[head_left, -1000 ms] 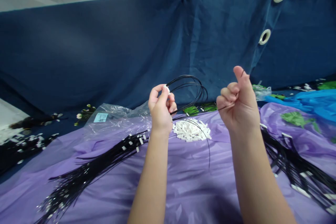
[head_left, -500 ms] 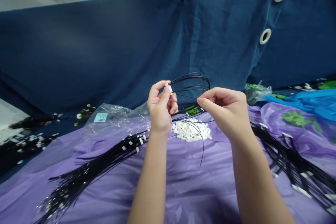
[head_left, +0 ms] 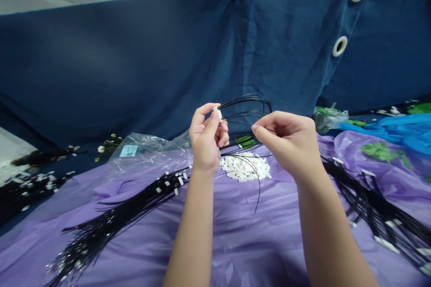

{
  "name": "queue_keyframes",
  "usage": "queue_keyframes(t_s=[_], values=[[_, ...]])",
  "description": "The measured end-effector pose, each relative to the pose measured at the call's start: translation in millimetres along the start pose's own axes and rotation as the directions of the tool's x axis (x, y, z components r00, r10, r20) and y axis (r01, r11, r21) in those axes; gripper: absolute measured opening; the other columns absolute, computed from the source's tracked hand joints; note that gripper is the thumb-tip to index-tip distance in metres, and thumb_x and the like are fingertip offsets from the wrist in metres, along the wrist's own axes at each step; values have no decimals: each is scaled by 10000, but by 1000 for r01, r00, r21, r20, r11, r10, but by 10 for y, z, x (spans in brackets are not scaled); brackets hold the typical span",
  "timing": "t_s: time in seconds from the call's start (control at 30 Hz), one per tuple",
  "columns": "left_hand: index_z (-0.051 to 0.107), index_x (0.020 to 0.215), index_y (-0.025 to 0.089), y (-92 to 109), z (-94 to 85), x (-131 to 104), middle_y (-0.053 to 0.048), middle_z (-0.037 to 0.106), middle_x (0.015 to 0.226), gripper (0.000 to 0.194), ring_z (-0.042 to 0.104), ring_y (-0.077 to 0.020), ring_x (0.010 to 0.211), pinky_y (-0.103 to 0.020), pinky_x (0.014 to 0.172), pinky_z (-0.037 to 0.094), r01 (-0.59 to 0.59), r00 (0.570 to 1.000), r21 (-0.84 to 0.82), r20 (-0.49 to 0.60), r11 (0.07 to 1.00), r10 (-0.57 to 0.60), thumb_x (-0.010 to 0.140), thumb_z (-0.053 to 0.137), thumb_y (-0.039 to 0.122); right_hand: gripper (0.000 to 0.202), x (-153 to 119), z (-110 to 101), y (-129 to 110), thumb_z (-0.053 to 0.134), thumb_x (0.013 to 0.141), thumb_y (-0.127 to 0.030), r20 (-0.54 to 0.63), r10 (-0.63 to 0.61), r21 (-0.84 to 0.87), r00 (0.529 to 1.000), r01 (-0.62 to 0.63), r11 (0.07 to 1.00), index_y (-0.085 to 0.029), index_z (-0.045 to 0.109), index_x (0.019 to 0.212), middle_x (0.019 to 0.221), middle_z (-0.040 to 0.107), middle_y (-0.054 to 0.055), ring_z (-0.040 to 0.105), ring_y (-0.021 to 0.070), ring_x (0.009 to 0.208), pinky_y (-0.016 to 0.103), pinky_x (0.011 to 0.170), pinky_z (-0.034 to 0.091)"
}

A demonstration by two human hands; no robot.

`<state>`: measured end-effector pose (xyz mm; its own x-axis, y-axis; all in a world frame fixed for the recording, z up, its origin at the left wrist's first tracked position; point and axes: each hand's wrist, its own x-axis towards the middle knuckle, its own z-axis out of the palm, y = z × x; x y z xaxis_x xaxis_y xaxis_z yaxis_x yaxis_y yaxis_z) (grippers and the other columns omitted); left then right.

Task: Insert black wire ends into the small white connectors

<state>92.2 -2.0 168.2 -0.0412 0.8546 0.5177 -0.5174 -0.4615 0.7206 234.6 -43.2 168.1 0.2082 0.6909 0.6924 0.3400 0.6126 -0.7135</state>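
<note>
My left hand [head_left: 207,139] pinches a small white connector [head_left: 217,114] between thumb and fingers, above the purple sheet. Several thin black wires [head_left: 257,97] run from the connector and loop over to the right. My right hand [head_left: 289,139], thumb and forefinger pressed together, grips one of these black wires to the right of the connector. A loose wire end hangs below, between the two hands. Behind and beneath them lies a pile of white connectors [head_left: 245,167] on the purple sheet [head_left: 249,228].
Bundles of black wires with white connectors lie at the left [head_left: 117,215] and right [head_left: 377,206]. A clear plastic bag [head_left: 151,148] with a blue label is behind the left bundle. Blue plastic [head_left: 400,130] lies at the right. A blue curtain [head_left: 151,63] hangs behind.
My right hand has shifted very slightly left. The wire loop has moved a little, and the hanging wire end has swung slightly left.
</note>
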Motion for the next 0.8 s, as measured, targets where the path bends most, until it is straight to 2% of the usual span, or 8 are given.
queue_keyframes(t_s=[0.1,0.17,0.3,0.37,0.57,0.8], values=[[599,939,242,5,0,3,49,529,570,172,340,-22,340,-147,349,237,7,1000,1,-5,1000,-7,808,669,329,62,-7,-21,2,639,743,-151,7,-59,-30,998,60,998,-171,674,696,513,408,-50,336,71,491,231,468,268],[589,921,227,7,1,6,49,528,565,164,339,-20,339,-144,349,231,16,1000,0,-11,1000,-16,809,666,319,67,0,-49,2,634,768,-147,24,-149,-92,989,151,984,-173,680,726,544,443,-41,364,77,511,237,492,297],[567,900,204,16,8,13,57,518,550,179,326,-15,334,-141,346,224,49,998,11,-26,999,-49,804,666,317,106,38,-108,15,615,823,-138,79,-387,-240,919,394,887,-178,690,760,601,493,-22,436,89,565,243,548,350],[561,895,197,19,13,14,62,509,544,184,323,-14,334,-138,345,223,63,998,17,-30,998,-63,802,667,316,108,54,-126,30,617,835,-131,92,-460,-266,883,467,843,-174,693,771,602,498,-19,445,90,568,239,545,356],[555,884,187,19,17,19,65,498,539,169,317,-12,339,-134,346,214,87,996,14,-38,996,-86,808,658,297,95,56,-139,46,626,841,-116,112,-492,-268,864,503,822,-162,696,798,649,554,2,462,89,564,233,532,372],[556,888,190,24,-3,15,62,497,532,160,323,-19,345,-143,357,214,100,995,54,13,994,-100,816,644,302,82,60,-109,61,627,846,-124,62,-508,-328,859,498,803,-156,688,803,608,482,-20,432,85,554,233,541,358]])
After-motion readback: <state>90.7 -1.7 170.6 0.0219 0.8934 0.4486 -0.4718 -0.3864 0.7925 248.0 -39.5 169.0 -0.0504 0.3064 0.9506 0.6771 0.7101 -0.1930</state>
